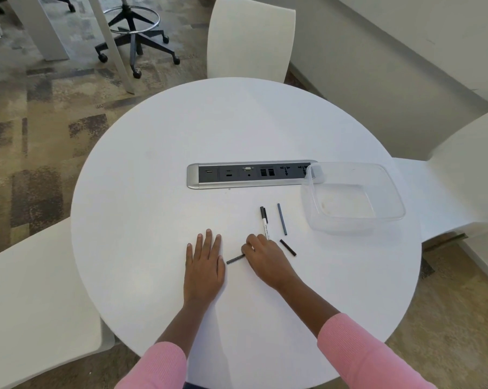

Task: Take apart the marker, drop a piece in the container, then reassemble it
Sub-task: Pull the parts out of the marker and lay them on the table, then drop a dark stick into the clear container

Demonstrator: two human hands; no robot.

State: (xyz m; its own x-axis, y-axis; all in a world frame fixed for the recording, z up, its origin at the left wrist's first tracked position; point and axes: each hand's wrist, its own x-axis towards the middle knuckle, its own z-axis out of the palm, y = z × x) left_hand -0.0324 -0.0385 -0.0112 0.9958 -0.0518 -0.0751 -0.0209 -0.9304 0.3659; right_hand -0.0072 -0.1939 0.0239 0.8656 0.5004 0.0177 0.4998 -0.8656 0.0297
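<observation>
The marker lies in pieces on the round white table (158,169). Its white barrel with a black cap (264,221) points away from me. To its right lies a thin grey rod (282,219). A short black piece (288,247) rests right of my right hand. My right hand (265,259) has its fingertips on one end of another short dark piece (235,259), which lies on the table. My left hand (205,262) rests flat on the table, fingers apart, holding nothing. A clear plastic container (388,189) stands empty at the right.
A grey power and socket strip (209,174) is set into the table's middle. White chairs stand at the far side (251,37), at the left (27,290) and at the right (461,164). A wheeled stool base (136,37) is on the carpet.
</observation>
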